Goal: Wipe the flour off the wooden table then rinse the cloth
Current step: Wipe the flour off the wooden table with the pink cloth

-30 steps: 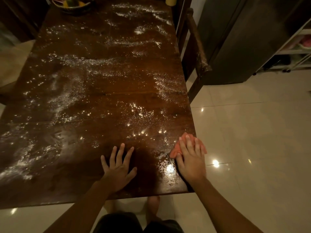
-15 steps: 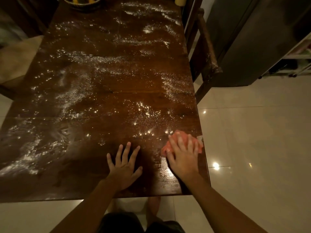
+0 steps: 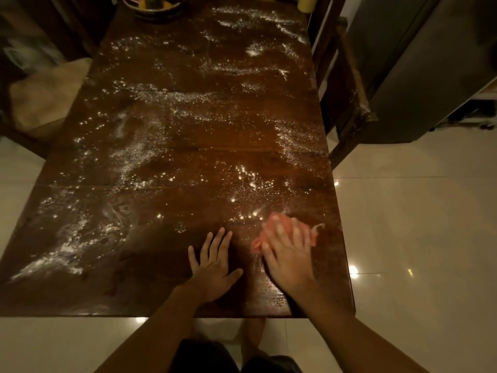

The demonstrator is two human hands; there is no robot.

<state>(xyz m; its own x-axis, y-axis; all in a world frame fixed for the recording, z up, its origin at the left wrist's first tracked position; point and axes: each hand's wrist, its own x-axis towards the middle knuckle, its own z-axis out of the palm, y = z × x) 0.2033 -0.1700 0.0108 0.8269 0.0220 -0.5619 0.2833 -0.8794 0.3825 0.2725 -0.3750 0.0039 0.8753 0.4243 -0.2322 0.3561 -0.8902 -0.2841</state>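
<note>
Inspector: Since the earlier frames the right hand (image 3: 289, 254) and the pink cloth (image 3: 269, 229) under it have moved in from the table's right edge toward the left hand (image 3: 213, 267). The left hand has kept its place.

Clerk: State of the hands?

Inspector: The right hand lies flat on the cloth with fingers extended, pressing it down rather than clutching it. It is motion-blurred, so finer detail cannot be told. The left hand is spread palm-down on the bare wood and holds nothing.

Clerk: And the cloth?

Inspector: It is bunched on the wooden table (image 3: 309, 300) near the front right corner. One frayed end trails toward the right edge.

Clerk: Which step is this?

Inspector: In my judgement, wiping, and early in it. A small patch by the hands looks cleared and glossy. Flour (image 3: 67, 251) lies in streaks over most of the top, heaviest at the near left and reaching back to the fruit bowl (image 3: 153, 8).

Clerk: What does the next move call for?

Inspector: Steady downward pressure and long strokes across the width of the top, gathering the flour rather than scattering it to the floor (image 3: 416, 238). The far end will need a longer reach or a step round past the chair (image 3: 352, 103). Rinsing is not yet due, and no sink is in view.
</note>
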